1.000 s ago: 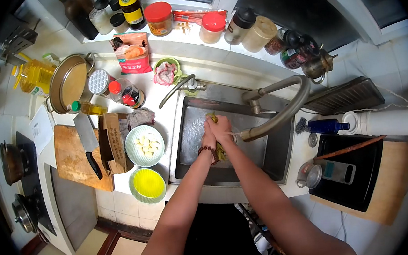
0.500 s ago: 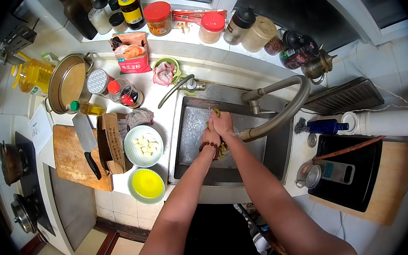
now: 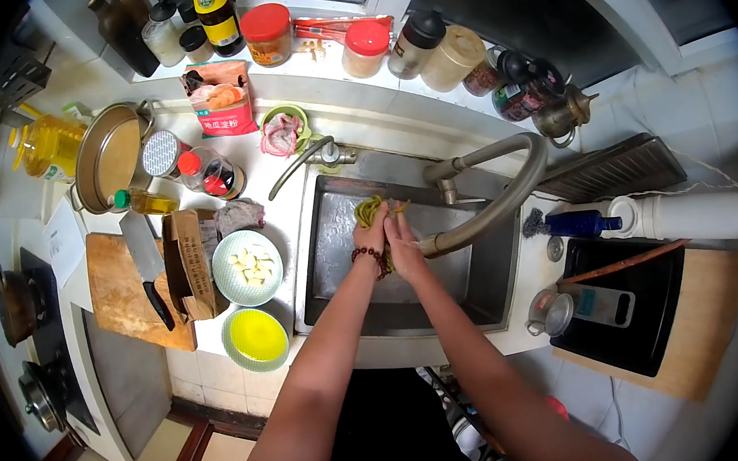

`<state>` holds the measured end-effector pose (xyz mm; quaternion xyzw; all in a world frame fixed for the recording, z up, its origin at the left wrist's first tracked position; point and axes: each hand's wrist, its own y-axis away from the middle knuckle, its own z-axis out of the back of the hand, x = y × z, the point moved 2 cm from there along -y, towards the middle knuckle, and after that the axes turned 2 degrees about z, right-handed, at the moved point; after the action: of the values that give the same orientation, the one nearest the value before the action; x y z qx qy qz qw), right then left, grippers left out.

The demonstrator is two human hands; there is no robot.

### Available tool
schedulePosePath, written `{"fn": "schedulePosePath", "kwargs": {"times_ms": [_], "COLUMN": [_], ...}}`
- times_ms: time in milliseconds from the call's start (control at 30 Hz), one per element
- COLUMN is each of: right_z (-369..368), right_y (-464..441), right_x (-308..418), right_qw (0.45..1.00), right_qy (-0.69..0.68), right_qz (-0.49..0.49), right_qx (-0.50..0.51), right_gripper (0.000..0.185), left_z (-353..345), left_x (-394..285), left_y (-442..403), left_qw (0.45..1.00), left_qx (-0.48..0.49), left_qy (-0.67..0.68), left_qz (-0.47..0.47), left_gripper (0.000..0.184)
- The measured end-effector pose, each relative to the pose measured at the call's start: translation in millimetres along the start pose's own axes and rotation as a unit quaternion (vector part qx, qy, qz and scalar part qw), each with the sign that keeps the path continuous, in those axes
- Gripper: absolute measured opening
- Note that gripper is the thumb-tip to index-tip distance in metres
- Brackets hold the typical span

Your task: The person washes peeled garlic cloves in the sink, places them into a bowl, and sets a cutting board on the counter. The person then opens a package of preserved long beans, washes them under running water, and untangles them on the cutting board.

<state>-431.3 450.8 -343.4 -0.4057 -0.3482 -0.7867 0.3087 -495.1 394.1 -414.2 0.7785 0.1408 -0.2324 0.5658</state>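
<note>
Over the sink (image 3: 338, 277), my left hand (image 3: 371, 237) is closed around a looped bundle of long green strands (image 3: 369, 212), which look like long beans. The loops stick out above its fingers. A dark red bead bracelet (image 3: 367, 253) circles the left wrist. My right hand (image 3: 402, 247) lies alongside with its fingers stretched out, pressed against the left hand, and a strand end shows by its fingertips. The curved faucet (image 3: 533, 183) arches to the right, its spout end close to the right hand. Between the palms, the view is hidden.
Left of the sink stand a bowl of pale peeled cloves (image 3: 252, 298), a bowl of yellow liquid (image 3: 283, 348), and a cutting board (image 3: 120, 296) with a cleaver (image 3: 140, 246). Jars and bottles line the sill behind. At right lies a black tray (image 3: 658, 328) with a scale (image 3: 604, 307).
The green strands are now gathered into loops at the left hand's fingers. My right hand has opened, with its fingers straightened. The whole view has shifted slightly.
</note>
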Motion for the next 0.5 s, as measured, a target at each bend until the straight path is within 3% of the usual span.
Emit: {"fn": "schedulePosePath", "kwargs": {"times_ms": [67, 100, 233, 333, 400, 433, 500], "right_z": [6, -6, -4, -4, 5, 13, 20], "right_y": [10, 3, 16, 10, -4, -12, -25], "right_x": [10, -43, -33, -49, -52, -37, -15], "right_qw": [0.999, 1.0, 0.996, 0.985, 0.996, 0.996, 0.94], "right_qy": [-0.014, 0.025, -0.031, -0.132, -0.049, -0.05, -0.29], "right_qz": [-0.039, -0.008, 0.014, -0.011, -0.019, -0.019, -0.177], "right_qx": [0.022, -0.001, -0.079, -0.108, -0.067, -0.066, 0.028], "right_gripper": [0.068, 0.064, 0.054, 0.057, 0.066, 0.066, 0.069], "left_z": [-5, -11, -9, -9, -7, -5, 0], "left_x": [5, 0, 15, 25, 20, 19, 16], "left_y": [-13, -6, -17, -19, -13, -10, -9], "left_qw": [0.998, 0.997, 0.998, 0.994, 0.998, 0.994, 0.989], "left_qx": [-0.019, -0.02, 0.015, 0.059, -0.026, -0.005, 0.017], "left_qy": [0.053, 0.069, 0.039, 0.077, -0.056, -0.103, -0.127], "left_qz": [-0.029, -0.034, 0.054, 0.047, 0.03, -0.029, -0.068], "left_gripper": [0.062, 0.055, 0.051, 0.059, 0.07, 0.08, 0.074]}}
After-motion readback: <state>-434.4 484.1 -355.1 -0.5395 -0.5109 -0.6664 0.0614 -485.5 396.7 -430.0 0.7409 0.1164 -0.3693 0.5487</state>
